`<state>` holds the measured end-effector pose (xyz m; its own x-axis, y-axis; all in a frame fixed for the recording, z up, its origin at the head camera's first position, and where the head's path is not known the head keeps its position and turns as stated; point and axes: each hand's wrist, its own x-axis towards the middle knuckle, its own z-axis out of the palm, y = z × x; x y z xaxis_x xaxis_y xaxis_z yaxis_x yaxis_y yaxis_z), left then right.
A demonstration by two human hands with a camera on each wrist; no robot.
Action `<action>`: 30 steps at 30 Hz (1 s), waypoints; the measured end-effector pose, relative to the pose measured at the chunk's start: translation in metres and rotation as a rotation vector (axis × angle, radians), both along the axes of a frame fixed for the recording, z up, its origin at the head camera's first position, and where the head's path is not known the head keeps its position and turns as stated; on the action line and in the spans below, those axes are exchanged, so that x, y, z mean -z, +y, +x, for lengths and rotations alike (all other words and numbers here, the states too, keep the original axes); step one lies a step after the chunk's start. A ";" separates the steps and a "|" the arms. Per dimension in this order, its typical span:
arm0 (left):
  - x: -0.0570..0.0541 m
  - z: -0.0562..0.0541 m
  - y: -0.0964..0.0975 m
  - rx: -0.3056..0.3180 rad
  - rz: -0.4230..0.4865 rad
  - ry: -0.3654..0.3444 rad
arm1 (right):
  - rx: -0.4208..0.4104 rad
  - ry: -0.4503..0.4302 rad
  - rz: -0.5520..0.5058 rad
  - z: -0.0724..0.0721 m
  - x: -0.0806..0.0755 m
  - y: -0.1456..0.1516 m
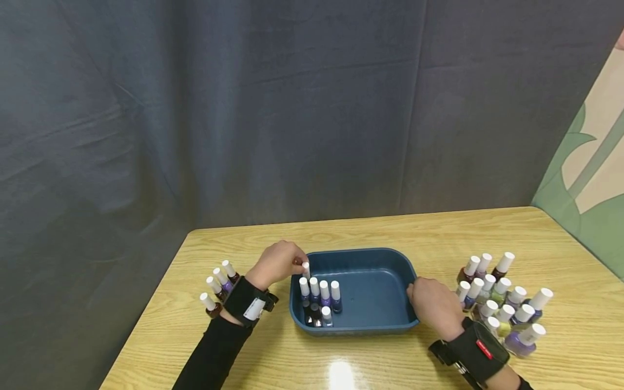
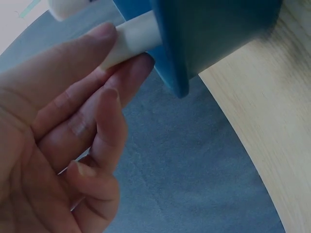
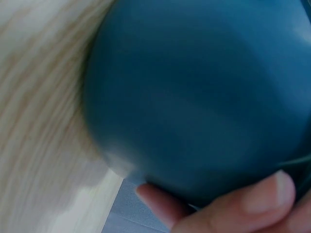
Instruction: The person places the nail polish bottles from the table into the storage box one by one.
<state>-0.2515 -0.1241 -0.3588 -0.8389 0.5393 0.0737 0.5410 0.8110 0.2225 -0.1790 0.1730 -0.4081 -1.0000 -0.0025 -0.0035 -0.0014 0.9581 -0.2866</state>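
Left hand pinches a bottle in the tray's far left corner

The left hand has its grip narrowed to a cap's width, thumb and fingertips on the white cap of a bottle. Its lower part is hidden, so whether it touches the tray floor is hard to tell. The right hand curls its grip round the right rim of the blue tray. More bottles stand at the tray's left. On the bench, four bottles line the left, a larger cluster the right.
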 end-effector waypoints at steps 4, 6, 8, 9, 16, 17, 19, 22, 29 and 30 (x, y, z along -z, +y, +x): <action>-0.001 0.000 0.001 -0.007 -0.004 -0.007 | -0.006 0.011 0.001 0.000 0.000 0.001; -0.002 0.001 0.001 -0.013 -0.015 -0.010 | -0.002 0.004 0.001 0.000 0.000 0.001; -0.003 0.001 0.001 -0.023 -0.027 -0.018 | 0.002 -0.002 0.001 0.000 -0.001 0.001; -0.003 0.001 0.001 -0.026 -0.036 -0.019 | 0.003 -0.005 0.002 0.000 -0.001 0.001; -0.006 0.001 0.002 -0.039 -0.083 -0.037 | 0.010 -0.020 0.004 0.000 -0.001 0.000; -0.007 0.001 0.002 -0.041 -0.083 -0.044 | 0.012 -0.024 0.003 -0.001 -0.001 0.000; -0.008 0.002 0.001 -0.051 -0.077 -0.057 | 0.010 -0.026 0.003 -0.001 -0.001 0.000; -0.012 0.004 -0.003 -0.084 -0.068 -0.077 | 0.011 -0.025 0.002 -0.002 -0.001 -0.001; -0.033 0.023 -0.028 -0.233 -0.045 0.008 | 0.004 -0.023 0.004 -0.003 -0.001 -0.002; -0.037 0.028 -0.033 -0.260 -0.049 0.030 | 0.002 -0.021 0.004 -0.003 -0.001 -0.001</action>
<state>-0.2234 -0.1569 -0.3217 -0.9474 0.3099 0.0801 0.3193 0.9329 0.1667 -0.1823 0.1715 -0.4075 -0.9997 -0.0003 -0.0249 0.0068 0.9593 -0.2822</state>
